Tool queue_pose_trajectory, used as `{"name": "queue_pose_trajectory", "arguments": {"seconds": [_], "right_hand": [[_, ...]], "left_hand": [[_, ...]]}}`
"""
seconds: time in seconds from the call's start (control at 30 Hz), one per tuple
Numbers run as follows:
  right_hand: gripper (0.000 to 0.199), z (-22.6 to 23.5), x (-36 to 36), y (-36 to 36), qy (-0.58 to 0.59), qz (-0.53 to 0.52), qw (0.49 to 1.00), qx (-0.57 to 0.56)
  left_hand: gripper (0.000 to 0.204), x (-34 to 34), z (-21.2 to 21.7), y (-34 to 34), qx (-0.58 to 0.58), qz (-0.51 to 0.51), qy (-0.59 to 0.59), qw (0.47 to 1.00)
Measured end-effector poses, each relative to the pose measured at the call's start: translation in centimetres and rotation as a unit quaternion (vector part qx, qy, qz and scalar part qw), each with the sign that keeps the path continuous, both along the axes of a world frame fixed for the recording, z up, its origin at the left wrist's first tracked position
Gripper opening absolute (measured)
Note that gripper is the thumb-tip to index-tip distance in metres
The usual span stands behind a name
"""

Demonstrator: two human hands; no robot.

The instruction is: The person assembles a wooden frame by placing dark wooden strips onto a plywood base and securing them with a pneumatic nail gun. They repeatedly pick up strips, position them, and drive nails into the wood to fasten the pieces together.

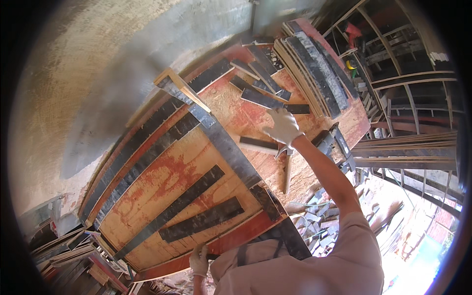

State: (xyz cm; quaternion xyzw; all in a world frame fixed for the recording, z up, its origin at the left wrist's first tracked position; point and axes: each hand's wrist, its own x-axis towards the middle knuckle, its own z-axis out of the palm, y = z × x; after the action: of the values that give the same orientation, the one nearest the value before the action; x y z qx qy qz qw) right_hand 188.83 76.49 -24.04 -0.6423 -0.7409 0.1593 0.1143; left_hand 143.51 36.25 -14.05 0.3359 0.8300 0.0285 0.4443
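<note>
In the head view, a large red and yellow plywood bench [162, 172] is seen tilted across the frame, worn and dusted with sawdust. Two gloved hands are shown. The right hand [282, 126] is stretched out over the bench with its fingers spread and laid flat on a dark strip [290, 108] at the far part of the top; nothing is clamped in it. A short dark-faced offcut [259, 144] lies just beside that hand, toward the person. The left hand [199, 260] is closed over the near edge of the bench at the bottom of the frame; what lies under its fingers cannot be told.

Two dark strips [196, 216] lie side by side on the near part of the top, and one long grey board [221, 140] crosses the bench. About five shorter dark strips [260, 83] are scattered at the far end, beside one stack of long boards [314, 69]. Scrap pieces [319, 216] are heaped below the bench edge.
</note>
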Motion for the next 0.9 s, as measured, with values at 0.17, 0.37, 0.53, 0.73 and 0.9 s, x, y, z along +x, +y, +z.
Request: {"name": "queue_pose_trajectory", "arguments": {"seconds": [0.17,0.37,0.53,0.73,0.9], "right_hand": [[0.037,-3.4,-3.0,13.0,-0.061,0.022,0.997,0.038],[0.058,-7.2,-4.3,22.3,-0.216,-0.011,0.975,0.06],[0.04,-3.9,-3.2,18.6,-0.16,-0.021,0.983,0.087],[0.027,-0.1,-1.3,6.9,0.021,0.074,0.995,0.07],[0.036,-0.6,-1.3,1.1,-0.14,0.085,0.986,0.012]], "left_hand": [[0.047,-0.7,1.9,1.1,0.048,0.021,0.053,0.997],[0.045,-1.1,2.2,-4.9,0.008,0.01,0.129,0.992],[0.058,-0.6,2.5,-4.3,-0.067,0.0,0.106,0.992],[0.049,-0.9,-0.1,0.1,0.028,-0.001,0.024,0.999],[0.05,-0.2,0.1,0.6,0.078,0.042,-0.005,0.996]]}}
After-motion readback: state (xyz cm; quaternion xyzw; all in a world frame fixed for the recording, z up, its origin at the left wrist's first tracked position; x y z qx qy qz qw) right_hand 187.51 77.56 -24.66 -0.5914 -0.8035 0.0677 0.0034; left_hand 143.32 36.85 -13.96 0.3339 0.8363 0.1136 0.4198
